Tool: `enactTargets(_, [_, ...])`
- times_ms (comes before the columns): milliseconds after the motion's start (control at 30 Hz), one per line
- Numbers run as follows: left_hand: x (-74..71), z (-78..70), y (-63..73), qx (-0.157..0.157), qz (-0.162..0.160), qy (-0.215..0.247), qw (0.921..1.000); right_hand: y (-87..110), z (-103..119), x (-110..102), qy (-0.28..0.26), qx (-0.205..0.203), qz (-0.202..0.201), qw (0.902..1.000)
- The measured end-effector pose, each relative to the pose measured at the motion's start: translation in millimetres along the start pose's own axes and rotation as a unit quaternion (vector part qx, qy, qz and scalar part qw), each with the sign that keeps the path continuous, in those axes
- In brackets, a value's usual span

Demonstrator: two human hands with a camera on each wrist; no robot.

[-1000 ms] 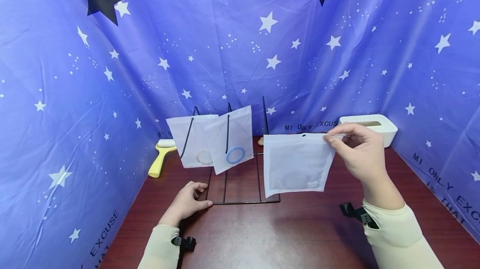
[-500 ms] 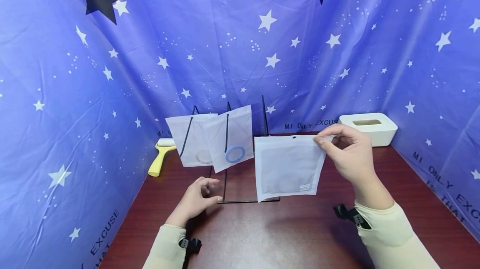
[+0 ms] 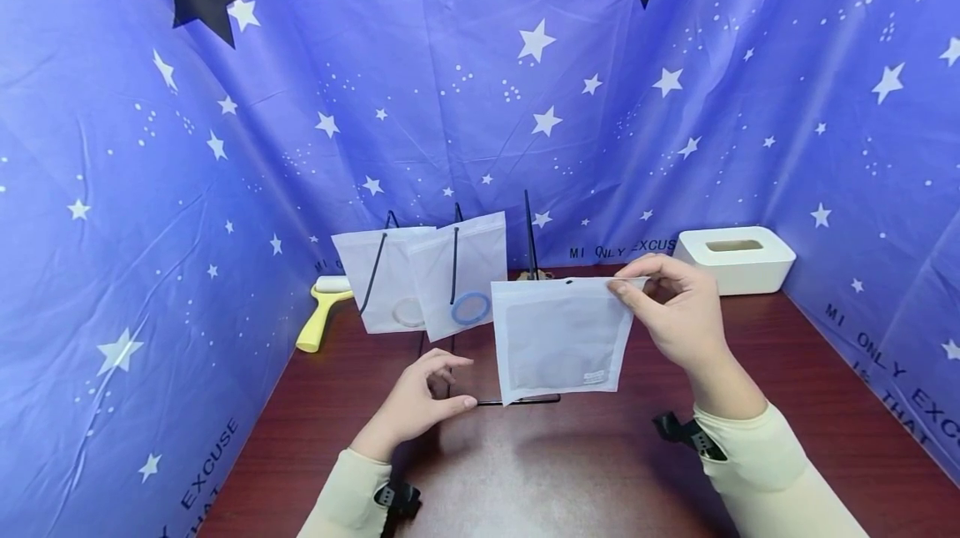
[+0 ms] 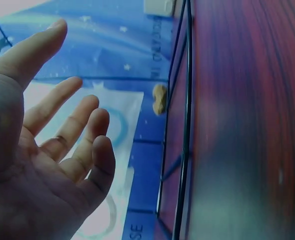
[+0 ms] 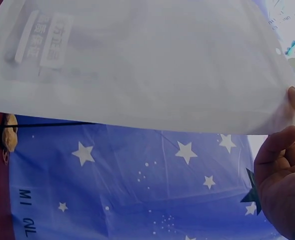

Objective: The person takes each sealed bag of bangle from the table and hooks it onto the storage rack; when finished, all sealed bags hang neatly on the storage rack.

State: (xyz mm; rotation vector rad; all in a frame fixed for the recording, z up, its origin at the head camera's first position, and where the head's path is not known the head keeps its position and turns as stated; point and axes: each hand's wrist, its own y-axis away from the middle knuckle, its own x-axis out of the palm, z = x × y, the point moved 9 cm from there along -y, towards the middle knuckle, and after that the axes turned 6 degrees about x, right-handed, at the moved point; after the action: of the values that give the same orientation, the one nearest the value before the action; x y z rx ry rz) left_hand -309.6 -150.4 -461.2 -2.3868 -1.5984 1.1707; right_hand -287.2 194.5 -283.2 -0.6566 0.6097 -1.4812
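My right hand [image 3: 678,321] pinches the upper right corner of a white frosted pouch [image 3: 562,346], which hangs down with a small hole at its top edge and a printed label low on its right. In the right wrist view the pouch [image 5: 152,60] spreads wide from my fingers. A black wire rack [image 3: 525,400] stands behind, its base partly hidden. Two similar pouches hang on its hooks: one shows a blue ring [image 3: 470,309], the other a pale ring [image 3: 408,313]. My left hand [image 3: 412,400] is beside the rack's front bar, fingers apart and holding nothing.
A yellow-handled lint roller [image 3: 315,325] lies at the back left. At the back right stands a white tissue box [image 3: 753,267]. A tan, peanut-shaped object [image 4: 159,99] sits behind the rack. Starry blue cloth [image 3: 450,104] encloses the table's back and sides.
My right hand has carried the pouch to the left, nearer the rack's bare hook. My left hand has moved right along the front bar toward the pouch.
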Motion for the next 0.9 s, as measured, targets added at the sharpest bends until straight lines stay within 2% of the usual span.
enactTargets(133, [9.8,-10.1,-3.7,0.005,0.002,0.023,0.9997,0.7,-1.4,8.8,0.004,0.007,0.01,0.9999])
enactTargets(333, [24.6,-10.4,-5.7,-0.034,0.004,0.059,0.9977,1.1,-9.7,19.2,0.031,0.024,0.013,0.9991])
enactTargets(467, [31.6,-13.0,-8.2,-0.034,-0.001,0.07,0.9969,1.6,-13.7,25.1,0.042,0.033,0.01,0.9985])
enactTargets(767, [28.8,-14.8,-7.4,-0.028,-0.052,0.056,0.9967,1.5,-15.9,32.4,0.038,0.035,0.01,0.9986])
enactTargets(900, [27.4,-12.9,-6.9,-0.033,-0.057,0.052,0.9964,0.4,-17.0,34.4,0.041,0.041,0.014,0.9982])
